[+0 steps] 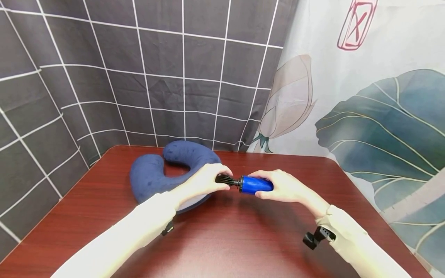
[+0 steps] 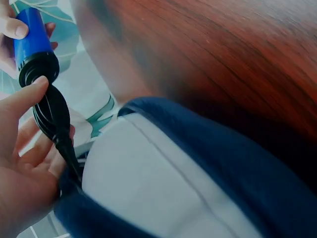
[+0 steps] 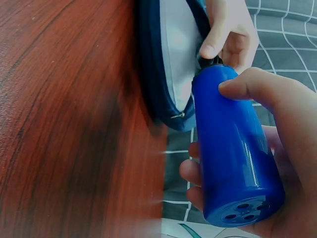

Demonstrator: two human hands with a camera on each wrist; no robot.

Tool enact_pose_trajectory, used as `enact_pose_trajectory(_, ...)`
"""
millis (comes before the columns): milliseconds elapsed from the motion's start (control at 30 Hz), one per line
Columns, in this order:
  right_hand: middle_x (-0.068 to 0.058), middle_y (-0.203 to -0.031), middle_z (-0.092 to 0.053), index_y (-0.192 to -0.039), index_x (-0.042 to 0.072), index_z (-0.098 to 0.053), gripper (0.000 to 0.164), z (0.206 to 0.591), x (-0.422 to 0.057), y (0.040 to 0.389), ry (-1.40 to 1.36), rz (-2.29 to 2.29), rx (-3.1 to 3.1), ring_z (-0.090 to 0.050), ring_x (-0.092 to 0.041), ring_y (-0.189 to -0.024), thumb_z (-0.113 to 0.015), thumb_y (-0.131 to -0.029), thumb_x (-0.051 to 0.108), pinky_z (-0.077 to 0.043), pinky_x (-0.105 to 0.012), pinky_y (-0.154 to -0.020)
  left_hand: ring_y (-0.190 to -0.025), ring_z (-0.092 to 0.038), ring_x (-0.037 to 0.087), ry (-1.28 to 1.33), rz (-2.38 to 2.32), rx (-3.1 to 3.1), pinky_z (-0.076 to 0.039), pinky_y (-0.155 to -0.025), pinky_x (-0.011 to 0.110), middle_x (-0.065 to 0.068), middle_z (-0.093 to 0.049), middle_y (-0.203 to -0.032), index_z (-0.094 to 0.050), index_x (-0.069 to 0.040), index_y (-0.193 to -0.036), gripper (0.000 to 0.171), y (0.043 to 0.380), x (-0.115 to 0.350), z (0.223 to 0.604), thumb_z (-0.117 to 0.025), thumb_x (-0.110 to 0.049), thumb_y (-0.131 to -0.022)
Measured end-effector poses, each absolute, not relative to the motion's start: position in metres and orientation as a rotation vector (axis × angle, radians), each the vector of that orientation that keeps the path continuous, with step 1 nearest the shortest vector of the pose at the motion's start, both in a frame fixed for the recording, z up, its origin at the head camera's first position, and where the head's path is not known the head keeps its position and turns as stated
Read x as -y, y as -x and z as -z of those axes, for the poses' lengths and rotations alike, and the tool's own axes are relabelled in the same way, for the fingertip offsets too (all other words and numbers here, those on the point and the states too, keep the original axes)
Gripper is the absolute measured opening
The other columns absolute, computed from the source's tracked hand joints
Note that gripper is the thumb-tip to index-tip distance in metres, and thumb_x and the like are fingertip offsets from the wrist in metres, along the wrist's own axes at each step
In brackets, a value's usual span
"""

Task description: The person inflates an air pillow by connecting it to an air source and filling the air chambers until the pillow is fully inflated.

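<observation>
A hand pump with a blue barrel and a ribbed black end lies level between my two hands. My right hand wraps round the blue barrel, thumb along one side, with the holed end cap showing in the right wrist view. With thumb and fingers, my left hand grips the black part. Its tapered tip points down to the edge of a blue U-shaped neck pillow. The pillow's pale grey side panel shows close below that hand.
The pillow lies on a reddish-brown wooden table, toward its far left, and a zipper pull hangs at its end. A dark grid-patterned curtain stands behind the table. To the right hangs a pale curtain printed with flowers and leaves.
</observation>
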State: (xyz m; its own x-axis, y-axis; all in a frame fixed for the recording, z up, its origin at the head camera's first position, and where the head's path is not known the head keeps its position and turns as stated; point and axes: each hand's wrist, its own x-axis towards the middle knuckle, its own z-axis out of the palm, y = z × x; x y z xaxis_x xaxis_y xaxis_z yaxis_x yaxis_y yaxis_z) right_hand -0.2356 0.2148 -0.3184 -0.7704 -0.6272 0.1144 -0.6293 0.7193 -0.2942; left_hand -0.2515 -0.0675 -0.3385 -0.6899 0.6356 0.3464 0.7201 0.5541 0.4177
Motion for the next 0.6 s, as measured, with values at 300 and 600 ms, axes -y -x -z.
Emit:
enact_pose_trajectory(300, -0.007, -0.123, -0.067, -0.139, 0.022, -0.053, 0.057, 0.314, -0.212, 0.243, -1.177, -0.586, 2.937, -0.066, -0.026, -0.105, -0.068, -0.086, 0.037, -0.057, -0.042, -0.082, -0.109, -0.056, 0.022, 0.941, 0.654, 2.622, -0.042, -0.087, 0.044, -0.003, -0.072, -0.109, -0.074, -0.023, -0.108, 0.034, 0.243, 0.090, 0.339, -0.083, -0.030, -0.076)
enact_pose_trajectory(600, -0.010, -0.127, -0.065, -0.140, 0.019, -0.050, 0.060, 0.309, -0.205, 0.249, -1.242, -0.639, 2.990, -0.063, -0.028, -0.109, -0.068, -0.084, 0.032, -0.057, -0.044, -0.085, -0.110, -0.056, 0.031, 1.093, 0.702, 2.548, -0.043, -0.088, 0.045, 0.008, -0.070, -0.117, -0.072, -0.011, -0.106, 0.030, 0.246, 0.111, 0.342, -0.074, -0.010, -0.076)
